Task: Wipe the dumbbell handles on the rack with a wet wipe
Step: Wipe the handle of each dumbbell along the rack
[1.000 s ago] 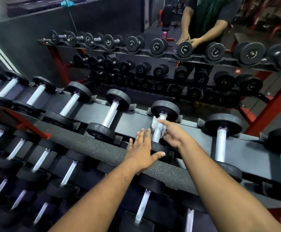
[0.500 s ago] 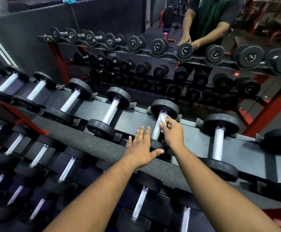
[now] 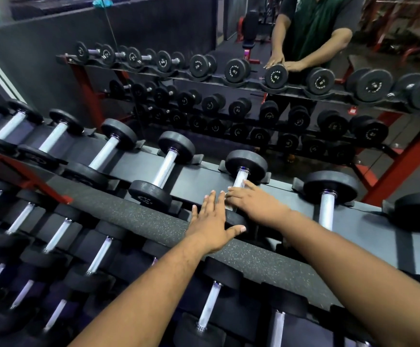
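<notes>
right hand (image 3: pixel 256 205) lower on one handle (image 3: pixel 241 178) than before, wipe perhaps beneath

Black-headed dumbbell (image 3: pixel 244 169) with a bright metal handle (image 3: pixel 240 181), lying in a cradle on the top tier of the rack (image 3: pixel 203 180) among like dumbbells, its lower handle covered by the right hand (image 3: pixel 255 202) with a white wet wipe (image 3: pixel 229 196) barely visible beneath.

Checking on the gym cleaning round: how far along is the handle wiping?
Nothing visibly marks any handle as done. In hand: the right hand grips one dumbbell handle on the top shelf, while the left hand rests flat beside it. The lower-row handles are untouched now.
</notes>
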`<state>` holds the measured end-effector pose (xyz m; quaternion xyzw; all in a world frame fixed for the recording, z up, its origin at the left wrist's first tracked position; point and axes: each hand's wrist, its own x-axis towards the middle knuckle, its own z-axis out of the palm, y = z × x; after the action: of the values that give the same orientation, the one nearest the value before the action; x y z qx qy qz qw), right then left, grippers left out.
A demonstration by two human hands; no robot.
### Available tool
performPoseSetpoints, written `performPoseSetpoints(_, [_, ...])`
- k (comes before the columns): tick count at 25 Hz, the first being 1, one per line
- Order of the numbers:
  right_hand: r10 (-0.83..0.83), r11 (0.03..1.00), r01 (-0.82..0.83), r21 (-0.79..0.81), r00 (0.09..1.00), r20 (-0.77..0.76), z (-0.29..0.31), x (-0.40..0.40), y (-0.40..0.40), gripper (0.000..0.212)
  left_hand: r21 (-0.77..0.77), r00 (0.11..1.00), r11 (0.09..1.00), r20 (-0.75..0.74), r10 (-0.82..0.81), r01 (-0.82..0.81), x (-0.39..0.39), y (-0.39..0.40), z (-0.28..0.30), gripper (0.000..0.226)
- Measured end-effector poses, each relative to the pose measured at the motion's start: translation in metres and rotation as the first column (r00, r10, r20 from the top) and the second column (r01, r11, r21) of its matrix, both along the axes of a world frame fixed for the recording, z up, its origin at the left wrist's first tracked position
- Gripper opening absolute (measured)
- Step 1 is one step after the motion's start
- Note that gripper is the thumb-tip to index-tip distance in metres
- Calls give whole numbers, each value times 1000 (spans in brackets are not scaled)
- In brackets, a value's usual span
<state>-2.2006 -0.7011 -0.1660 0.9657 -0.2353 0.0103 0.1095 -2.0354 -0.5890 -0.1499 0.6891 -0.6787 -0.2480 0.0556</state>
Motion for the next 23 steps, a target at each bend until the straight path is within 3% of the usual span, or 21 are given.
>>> performPoseSetpoints(3, [-119,987,88,-133,961,-249,15,7,-14,49,20,1000,1000,7,4,-4,0,-1,0,109])
performPoseSetpoints(5, [-132,986,94,-135,941,-313,13,17,-14,49,27,1000,1000,5,11,-11,1,-1,1,110])
performPoseSetpoints(9, [151,987,-160,-9,945,-289,7,-6,-6,59,4,1000,1000,-4,13,-13,0,0,-2,109])
performPoseSetpoints(10, [129,988,-146,-44,953,-274,8,-15,-10,59,4,1000,1000,-3,11,-11,0,-1,-2,109])
performPoseSetpoints(14, [-250,968,242,-74,959,-135,7,-7,-11,62,19,1000,1000,-2,9,-9,2,-1,0,109])
performPoseSetpoints(15, [-270,963,268,-36,958,-99,1,-1,-5,61,20,1000,1000,-8,8,-8,2,-1,0,109])
performPoseSetpoints(17, [-143,979,156,130,984,-105,-2,-5,5,60,14,1000,1000,-16,11,-11,2,0,-1,108])
performPoseSetpoints(19, [-76,986,92,142,991,-109,3,-12,7,64,14,1000,1000,-18,9,-9,2,-1,-1,108])
performPoseSetpoints(23, [-376,926,376,-14,921,-101,11,5,1,61,19,1000,1000,-14,10,-10,2,0,3,108])
